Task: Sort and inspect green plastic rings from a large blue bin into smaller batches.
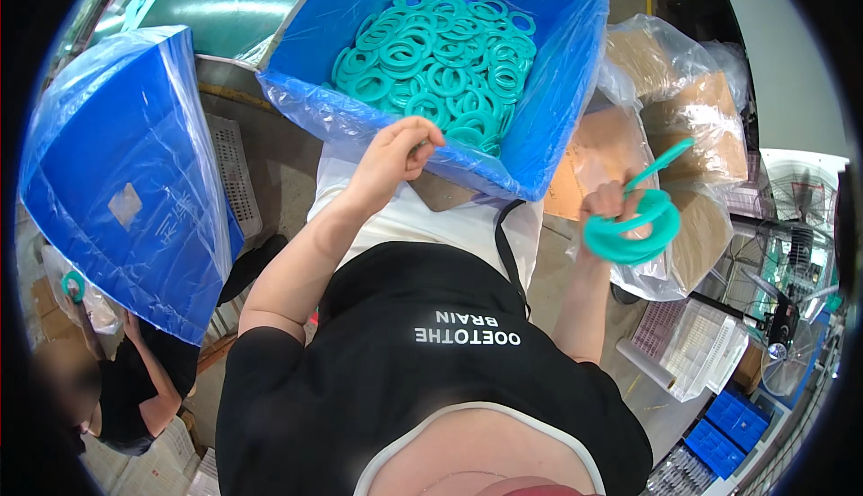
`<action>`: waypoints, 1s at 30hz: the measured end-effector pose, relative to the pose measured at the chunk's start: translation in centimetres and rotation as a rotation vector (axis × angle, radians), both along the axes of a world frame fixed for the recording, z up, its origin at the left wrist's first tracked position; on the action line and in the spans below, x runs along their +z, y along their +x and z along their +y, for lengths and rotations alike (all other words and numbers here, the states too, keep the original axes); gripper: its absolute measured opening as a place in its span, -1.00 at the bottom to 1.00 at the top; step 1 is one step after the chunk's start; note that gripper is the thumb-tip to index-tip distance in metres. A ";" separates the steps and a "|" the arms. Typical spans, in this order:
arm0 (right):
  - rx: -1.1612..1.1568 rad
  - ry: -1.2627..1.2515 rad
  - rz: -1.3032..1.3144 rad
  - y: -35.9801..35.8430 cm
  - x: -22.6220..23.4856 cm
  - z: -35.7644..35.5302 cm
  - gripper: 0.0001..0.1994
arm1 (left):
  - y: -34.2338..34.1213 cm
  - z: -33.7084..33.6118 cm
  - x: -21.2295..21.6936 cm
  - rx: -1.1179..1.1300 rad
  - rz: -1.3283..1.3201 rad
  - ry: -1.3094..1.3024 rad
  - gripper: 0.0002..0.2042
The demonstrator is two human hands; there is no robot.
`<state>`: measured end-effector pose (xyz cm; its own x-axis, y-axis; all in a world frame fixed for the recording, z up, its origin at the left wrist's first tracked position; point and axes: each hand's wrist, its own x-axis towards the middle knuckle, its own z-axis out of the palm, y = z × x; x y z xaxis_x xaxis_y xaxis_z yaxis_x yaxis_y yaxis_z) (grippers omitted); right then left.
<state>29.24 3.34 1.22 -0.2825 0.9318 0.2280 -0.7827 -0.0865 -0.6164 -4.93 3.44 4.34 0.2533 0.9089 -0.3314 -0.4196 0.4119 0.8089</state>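
Note:
A large blue bin (557,137) lined with clear plastic stands in front of me, with a heap of teal rings (447,78) inside. My left hand (398,153) is over the near rim of the bin, its fingers curled in and nothing showing in them. Off to the right of the bin, my right hand (607,201) grips several teal rings (640,243), smeared by motion. One of these sticks up edge-on past the fingers. The bunch partly covers the right hand and wrist.
To the left is another blue bin (108,172) with a plastic liner. A co-worker (135,379) beside it holds up a teal ring (74,287). Plastic-wrapped cardboard boxes (706,123) sit at right, near a fan (791,352) and blue crates (730,429). A green surface (238,6) lies beyond.

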 end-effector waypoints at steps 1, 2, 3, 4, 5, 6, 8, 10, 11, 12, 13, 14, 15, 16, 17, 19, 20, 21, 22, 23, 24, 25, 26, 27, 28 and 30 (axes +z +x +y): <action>-0.180 -0.151 0.091 0.1 1.6 0.6 -0.74 | -0.2 0.2 -0.3 -0.006 -0.085 -0.051 -0.83; -0.360 -0.301 0.184 0.1 2.5 0.9 -0.74 | 0.0 0.0 -1.2 -0.043 -0.138 -0.094 -0.84; -0.364 -0.298 0.182 -0.4 2.4 0.8 -0.74 | 0.3 -0.1 -1.9 -0.047 -0.141 -0.093 -0.84; -0.423 -0.356 -0.106 -1.7 2.3 0.3 -0.76 | 0.8 -0.4 -2.6 -0.109 -0.175 -0.103 -0.84; -0.473 -0.413 -0.397 -3.1 2.1 -0.3 -0.77 | 1.2 -0.8 -2.8 -0.169 -0.208 -0.116 -0.83; -0.425 -0.471 -0.478 -4.3 2.2 -0.9 -0.81 | 1.8 -1.0 -2.8 -0.191 -0.192 -0.130 -0.83; -0.366 -0.530 -0.557 -6.3 1.4 -1.7 -0.81 | 2.9 -1.4 -1.5 -0.239 -0.131 -0.078 -0.81; -0.349 -0.472 -0.827 -8.1 0.0 -2.2 -0.76 | 3.6 -1.9 -0.8 -0.332 0.040 0.070 -0.70; -0.339 -0.472 -0.824 -8.8 0.3 -2.3 -0.76 | 3.9 -2.1 -1.2 -0.324 0.046 0.066 -0.70; -0.267 -0.346 -0.971 -9.4 0.9 -2.4 -0.72 | 4.2 -2.3 -2.2 -0.341 0.133 0.189 -0.71; -0.199 -0.214 -1.115 -9.7 1.4 -2.3 -0.69 | 4.4 -2.3 -2.1 -0.363 0.217 0.315 -0.72; -0.197 -0.215 -1.047 -9.7 0.8 -2.3 -0.71 | 4.0 -2.4 -1.3 -0.369 0.189 0.188 -0.75; -0.198 -0.215 -1.045 -9.9 0.8 -2.2 -0.71 | 3.9 -2.4 -1.7 -0.370 0.190 0.188 -0.75; -0.196 -0.252 -0.972 -10.2 0.8 -2.2 -0.76 | 4.0 -2.4 -2.0 -0.296 0.168 0.146 -0.74; -0.195 -0.288 -0.900 -10.3 0.8 -2.2 -0.81 | 4.0 -2.5 -2.3 -0.223 0.146 0.103 -0.73; -0.155 -0.315 -0.869 -9.8 0.1 -2.0 -0.84 | 3.7 -2.5 -1.7 -0.185 0.055 0.022 -0.73; -0.115 -0.342 -0.834 -9.4 -0.3 -1.9 -0.86 | 3.5 -2.5 -1.3 -0.149 -0.032 -0.059 -0.72; -0.115 -0.341 -0.837 -9.0 -0.6 -2.0 -0.86 | 3.5 -2.5 -1.5 -0.148 -0.035 -0.058 -0.72; -0.120 -0.337 -0.922 -8.7 -0.8 -2.1 -0.88 | 3.3 -2.5 -1.9 -0.198 0.027 -0.039 -0.71; -0.126 -0.331 -1.007 -8.5 -1.1 -2.3 -0.89 | 3.2 -2.5 -2.3 -0.248 0.088 -0.020 -0.69; -0.121 -0.328 -1.007 -8.4 -1.4 -2.4 -0.89 | 3.3 -2.4 -2.6 -0.243 0.089 -0.019 -0.69; -0.102 -0.280 -1.053 -8.4 -1.6 -2.6 -0.89 | 3.4 -2.2 -2.7 -0.261 0.167 0.147 -0.69; -0.084 -0.231 -1.098 -8.4 -1.6 -2.7 -0.88 | 3.4 -2.0 -2.8 -0.279 0.244 0.314 -0.69; -0.083 -0.231 -1.097 -8.5 -1.6 -2.9 -0.88 | 3.3 -2.0 -2.7 -0.278 0.245 0.314 -0.69; -0.086 -0.258 -1.073 -8.7 -1.1 -2.9 -0.88 | 3.1 -1.8 -2.3 -0.313 0.219 0.288 -0.72; -0.090 -0.284 -1.047 -8.9 -1.0 -2.9 -0.87 | 3.2 -1.8 -2.3 -0.348 0.195 0.263 -0.74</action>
<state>20.39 0.48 0.25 -0.1395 0.9393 -0.3133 0.1091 -0.2999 -0.9477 -1.77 1.63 2.04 0.5139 0.8402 -0.1728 -0.1234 0.2717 0.9544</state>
